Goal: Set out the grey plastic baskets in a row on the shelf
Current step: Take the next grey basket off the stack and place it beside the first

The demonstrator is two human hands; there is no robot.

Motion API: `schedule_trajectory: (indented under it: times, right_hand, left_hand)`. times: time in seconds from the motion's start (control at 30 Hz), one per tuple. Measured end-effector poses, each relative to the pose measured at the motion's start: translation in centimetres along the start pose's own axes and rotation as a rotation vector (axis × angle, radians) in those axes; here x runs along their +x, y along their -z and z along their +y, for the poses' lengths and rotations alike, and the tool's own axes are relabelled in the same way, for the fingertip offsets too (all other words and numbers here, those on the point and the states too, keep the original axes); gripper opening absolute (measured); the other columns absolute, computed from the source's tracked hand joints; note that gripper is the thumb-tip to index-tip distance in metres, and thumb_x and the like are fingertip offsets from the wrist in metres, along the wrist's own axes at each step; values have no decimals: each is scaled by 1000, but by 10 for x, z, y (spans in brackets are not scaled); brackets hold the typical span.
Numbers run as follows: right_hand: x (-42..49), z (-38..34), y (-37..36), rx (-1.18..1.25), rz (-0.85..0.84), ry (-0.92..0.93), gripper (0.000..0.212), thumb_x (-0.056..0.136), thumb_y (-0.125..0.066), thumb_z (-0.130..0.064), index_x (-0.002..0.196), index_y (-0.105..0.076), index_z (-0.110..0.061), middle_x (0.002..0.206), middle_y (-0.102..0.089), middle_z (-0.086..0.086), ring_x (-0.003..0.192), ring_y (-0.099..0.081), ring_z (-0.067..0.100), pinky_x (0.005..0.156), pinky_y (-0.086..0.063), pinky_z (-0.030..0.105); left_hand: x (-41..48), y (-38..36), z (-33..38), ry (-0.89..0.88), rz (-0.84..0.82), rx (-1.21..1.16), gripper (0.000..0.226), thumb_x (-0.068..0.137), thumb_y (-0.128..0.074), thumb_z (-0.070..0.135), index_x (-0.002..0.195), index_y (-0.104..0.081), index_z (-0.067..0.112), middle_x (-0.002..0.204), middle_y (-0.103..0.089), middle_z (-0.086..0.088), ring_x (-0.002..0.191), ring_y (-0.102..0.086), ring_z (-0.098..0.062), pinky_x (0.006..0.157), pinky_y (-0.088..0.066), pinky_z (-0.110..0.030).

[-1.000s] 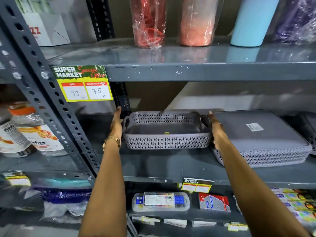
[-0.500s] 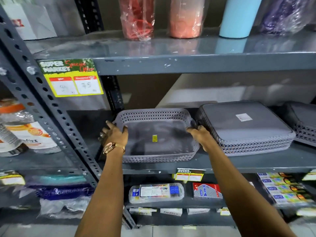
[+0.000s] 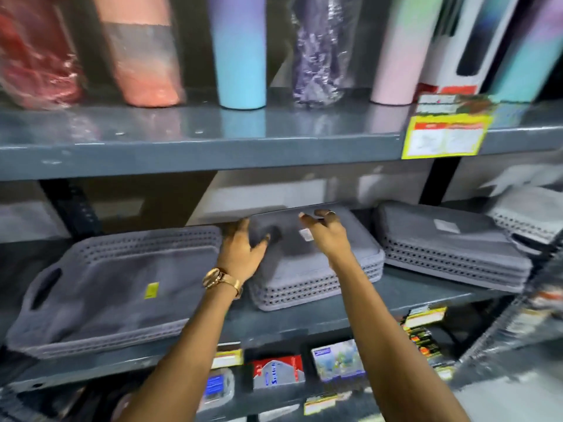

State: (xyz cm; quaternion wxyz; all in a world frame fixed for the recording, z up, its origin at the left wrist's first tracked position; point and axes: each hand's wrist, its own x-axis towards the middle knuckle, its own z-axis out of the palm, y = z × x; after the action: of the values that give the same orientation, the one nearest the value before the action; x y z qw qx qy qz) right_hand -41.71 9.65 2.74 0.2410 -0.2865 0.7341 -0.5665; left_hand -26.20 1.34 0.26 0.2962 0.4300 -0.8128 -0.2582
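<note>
**Our two hands over the middle stack of baskets**

We reach both arms forward and up to the grey metal shelf. Our left hand is spread wide, with the fingers apart and the thumb out to the side. It lies over the left part of the middle stack of upside-down grey plastic baskets. It looks like it touches the top, but the picture is blurry and we cannot tell for sure. It is not closed on anything. A gold watch sits on that wrist.

Our right hand is open too. The fingers curl a little and point up and back, above the top of the same stack. It holds nothing. A small white sticker on the stack shows between our hands.

The shelf has baskets in a row. On the left is an open grey plastic basket with holes in its sides, right way up, with a small yellow sticker inside. The middle stack is just beside it. On the right is another stack of upside-down grey baskets. More grey baskets sit at the far right edge, but they are blurry.

Above is another grey shelf with tall cups: a light blue tumbler, a pink one and some wrapped in plastic. A yellow price tag hangs on its front edge. Below are small packs, too blurry to read.
</note>
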Motion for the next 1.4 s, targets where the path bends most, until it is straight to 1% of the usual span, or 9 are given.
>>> schedule_trajectory:
  times: [0.1,0.23,0.47,0.67,0.77,0.93,1.13,1.23,1.4]
  right_hand:
    - [33,11,55,-81,40,44,46,88,-62,-30,125,-55,-3,118,-63,14,116,-57,30,95,-45,37]
    - [83,41,101,-224,-60,38,29,91,-59,-18,115,-62,-4,122,-64,20,101,-59,24,83,-47,34]
    - [109,47,119,-148,-210,-189,35,87,-66,-21,116,-61,-4,107,-56,4,91,-55,18,70,-39,27]
    - [112,52,110,71,-269,-273,64,77,-73,-44,127,-51,-11,129,-50,-6,119,-47,15,108,-36,35]
    - [111,49,110,169,-264,-268,92,54,-76,-66,130,-55,-18,133,-54,-4,122,-51,21,107,-37,38]
    - [108,21,116,281,-191,-167,76,71,-64,-59,128,-57,-8,130,-61,13,114,-59,31,89,-47,37]
    - [105,13,131,479,-134,-184,83,86,-42,-67,143,-40,-7,134,-54,16,124,-49,33,104,-39,41]
    - [103,20,136,470,-142,-251,94,80,-39,-75,146,-35,-8,147,-44,17,135,-42,35,111,-34,46]
    - [86,39,137,397,-135,-324,89,73,-46,-78,136,-47,-15,141,-52,11,122,-54,29,106,-40,48]
  left_hand:
    - [13,-29,17,167,-106,49,68,90,-56,49,142,-40,9,145,-48,-16,130,-49,-35,107,-41,-38]
    - [30,-55,19,342,-86,4,48,92,-53,48,101,-63,2,102,-68,-22,98,-65,-36,85,-50,-38]
    - [35,-73,19,528,8,-130,56,100,-45,33,118,-54,-20,99,-61,-44,101,-60,-53,57,-43,-40]
    - [31,-75,22,602,77,-179,53,100,-36,43,111,-57,-5,122,-58,-35,108,-59,-46,84,-47,-45]
    - [25,-64,26,593,137,-208,63,98,-32,51,137,-40,2,135,-53,-28,117,-55,-44,96,-44,-43]
    - [27,-40,53,543,336,-458,68,98,-30,53,151,-21,11,156,-31,-16,140,-35,-38,113,-29,-44]
    - [35,-12,50,587,524,-771,98,77,-31,84,151,-23,20,158,-30,-10,144,-29,-35,119,-23,-51]
    - [42,-5,26,605,504,-924,133,39,-37,103,150,-20,32,158,-31,-2,143,-35,-32,115,-30,-56]
    - [25,-3,16,687,337,-798,144,28,-39,104,149,-31,27,157,-34,-6,142,-35,-30,117,-25,-55]
